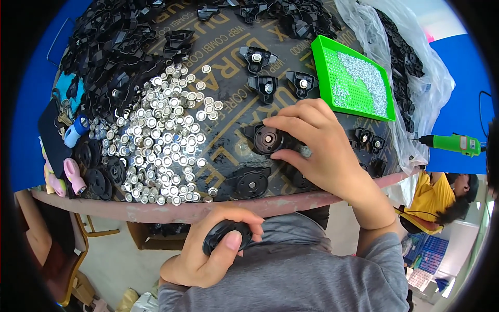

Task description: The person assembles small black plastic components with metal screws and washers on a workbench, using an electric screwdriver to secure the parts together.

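Observation:
My right hand (325, 143) reaches over the table, its thumb and fingers around the rim of a black round disc (261, 143) with a metal centre. That disc sits on a dark bracket against the tabletop. Below the table edge, in front of my body, my left hand (200, 260) is closed round black plastic discs (221, 234); how many is hidden. Nearer the edge, another black disc (252, 183) rests on a bracket. Beyond my right hand lie black brackets (266, 88) with silver caps in their middles. To the left spreads a heap of silver metal caps (161, 135).
A green tray (319, 78) of small screws stands at the right, beside clear plastic bags (434, 83). A green electric screwdriver (457, 144) is at far right. Black brackets (119, 52) pile up at the far left. A person in yellow (436, 193) is at right.

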### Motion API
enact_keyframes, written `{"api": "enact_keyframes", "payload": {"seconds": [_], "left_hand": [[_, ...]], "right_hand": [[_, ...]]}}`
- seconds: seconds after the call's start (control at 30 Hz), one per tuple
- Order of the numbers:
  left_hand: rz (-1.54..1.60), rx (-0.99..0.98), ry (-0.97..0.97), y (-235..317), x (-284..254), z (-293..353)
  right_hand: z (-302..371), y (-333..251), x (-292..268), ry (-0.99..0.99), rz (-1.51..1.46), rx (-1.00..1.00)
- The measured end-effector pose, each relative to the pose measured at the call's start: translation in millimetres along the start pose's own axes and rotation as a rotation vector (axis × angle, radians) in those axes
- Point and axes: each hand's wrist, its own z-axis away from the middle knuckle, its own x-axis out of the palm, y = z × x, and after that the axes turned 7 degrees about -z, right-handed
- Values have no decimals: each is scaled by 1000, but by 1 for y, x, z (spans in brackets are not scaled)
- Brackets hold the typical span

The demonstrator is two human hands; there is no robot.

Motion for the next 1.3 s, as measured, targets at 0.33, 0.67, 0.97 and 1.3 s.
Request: {"api": "enact_keyframes", "payload": {"seconds": [0.33,0.67,0.97,1.3], "left_hand": [[-4,-44,-6,6,1,-2],[-18,-49,-16,4,2,-1],[-15,-71,-50,7,0,-2],[-197,-43,308,58,-20,-28]], "right_hand": [[-3,-6,2,6,52,3],[-5,-11,5,22,103,6],[-8,-11,7,20,95,-39],[-6,-12,2,-16,124,-37]]}}
